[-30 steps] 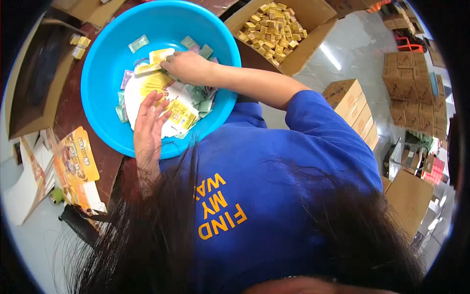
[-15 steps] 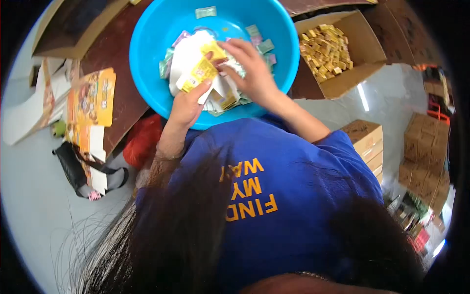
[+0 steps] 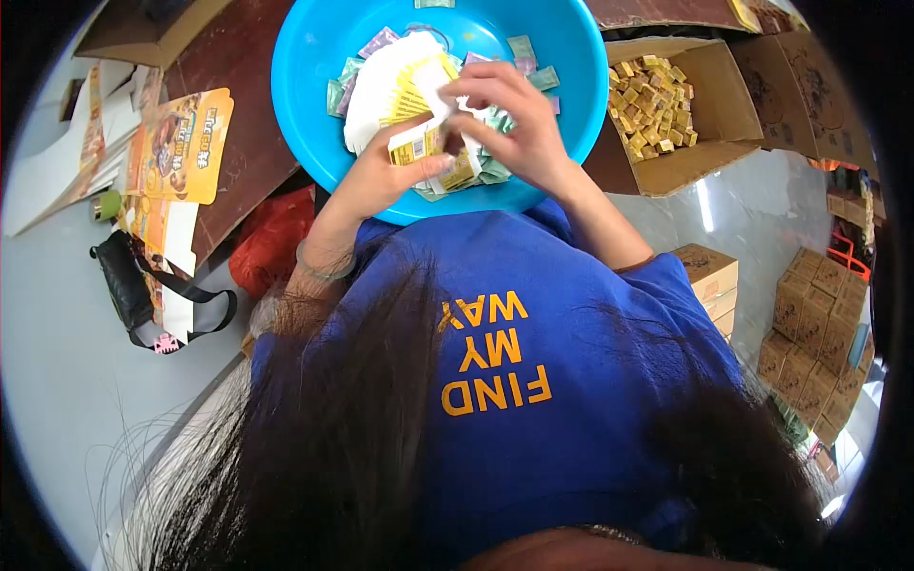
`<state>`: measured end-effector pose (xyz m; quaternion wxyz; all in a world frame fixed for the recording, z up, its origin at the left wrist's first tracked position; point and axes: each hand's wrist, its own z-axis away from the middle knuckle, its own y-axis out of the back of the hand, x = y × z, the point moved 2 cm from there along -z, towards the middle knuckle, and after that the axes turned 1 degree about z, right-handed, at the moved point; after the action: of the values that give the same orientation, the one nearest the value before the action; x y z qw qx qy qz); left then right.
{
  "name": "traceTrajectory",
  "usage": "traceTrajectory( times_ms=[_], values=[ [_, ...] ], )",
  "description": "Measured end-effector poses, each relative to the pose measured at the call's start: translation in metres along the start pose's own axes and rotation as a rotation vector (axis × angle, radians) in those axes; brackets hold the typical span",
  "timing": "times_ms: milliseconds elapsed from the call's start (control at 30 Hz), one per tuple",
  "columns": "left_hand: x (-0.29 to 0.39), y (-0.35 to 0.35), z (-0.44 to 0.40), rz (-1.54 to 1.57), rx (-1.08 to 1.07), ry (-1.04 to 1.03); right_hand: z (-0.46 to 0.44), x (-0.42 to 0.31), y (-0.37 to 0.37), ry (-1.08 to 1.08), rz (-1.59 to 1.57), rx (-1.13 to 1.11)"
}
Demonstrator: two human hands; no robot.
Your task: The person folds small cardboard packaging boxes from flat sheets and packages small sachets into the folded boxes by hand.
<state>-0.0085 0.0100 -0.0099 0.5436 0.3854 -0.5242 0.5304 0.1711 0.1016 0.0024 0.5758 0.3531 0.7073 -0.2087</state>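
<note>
Over a blue basin (image 3: 293, 114), my left hand (image 3: 386, 179) grips a small yellow-and-white carton (image 3: 411, 149) with a barcode on its side. My right hand (image 3: 519, 119) has its fingers curled at the carton's raised white flaps, thumb and fingertips touching them. Beneath the hands lies a fanned stack of flat white-and-yellow cartons (image 3: 376, 100). Small green sachets (image 3: 545, 78) and purple sachets (image 3: 381, 41) are scattered around it in the basin. Part of the carton is hidden by my fingers.
At right, a cardboard box (image 3: 690, 176) contains many small yellow cartons (image 3: 652, 105). Orange printed card sheets (image 3: 181, 147) lie at left on the dark red table (image 3: 252, 114). A black bag (image 3: 124, 285) is below them. Stacked brown boxes (image 3: 809, 314) stand on the floor.
The yellow carton has gone from flat-looking to opened out, its flaps raised. My right hand has come in against its top. The whole view has shifted slightly.
</note>
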Motion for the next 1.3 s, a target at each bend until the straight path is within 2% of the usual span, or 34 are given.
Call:
traceTrajectory(
  times_ms=[67,100,233,267,400,433,567,600,733,933,1067,1100,1233,1300],
  values=[
    [-0.003,0.001,0.003,0.059,-0.027,0.129,0.001,-0.006,-0.005,0.187,0.454,-0.068],
    [-0.004,0.000,0.002,0.059,-0.027,0.129,0.001,-0.005,-0.003,0.186,0.455,-0.068],
    [-0.016,-0.010,-0.001,0.624,-0.148,0.205,-0.004,0.008,0.003,0.101,-0.094,-0.208],
    [-0.017,-0.009,-0.001,0.625,-0.145,0.207,-0.003,0.008,0.000,0.099,-0.096,-0.209],
    [-0.018,-0.005,-0.005,0.167,-0.128,0.085,-0.006,0.005,0.000,0.230,0.129,0.252],
    [-0.017,-0.007,-0.004,0.169,-0.130,0.088,-0.003,0.006,0.000,0.227,0.130,0.254],
    [0.004,-0.021,-0.004,-0.325,0.110,-0.136,0.014,0.024,-0.002,-0.487,-0.458,-0.069],
    [0.003,-0.025,-0.006,-0.325,0.106,-0.135,0.014,0.023,-0.002,-0.488,-0.459,-0.065],
    [0.003,-0.032,-0.015,-0.772,0.315,-0.418,0.002,0.014,-0.001,-0.145,0.061,0.005],
    [0.010,-0.015,-0.001,-0.937,0.324,-0.345,0.001,0.015,0.001,-0.122,0.040,0.045],
    [-0.025,-0.006,-0.025,0.065,0.113,0.038,-0.003,0.000,-0.009,0.035,0.252,0.008],
    [-0.025,-0.007,-0.026,0.068,0.112,0.038,-0.002,-0.002,-0.010,0.032,0.254,0.007],
    [-0.022,-0.007,-0.027,0.193,0.152,0.047,0.006,-0.008,-0.015,0.303,0.342,0.084],
    [-0.014,-0.008,-0.026,0.293,0.147,0.046,0.006,-0.006,-0.019,0.322,0.373,0.099]
  ],
)
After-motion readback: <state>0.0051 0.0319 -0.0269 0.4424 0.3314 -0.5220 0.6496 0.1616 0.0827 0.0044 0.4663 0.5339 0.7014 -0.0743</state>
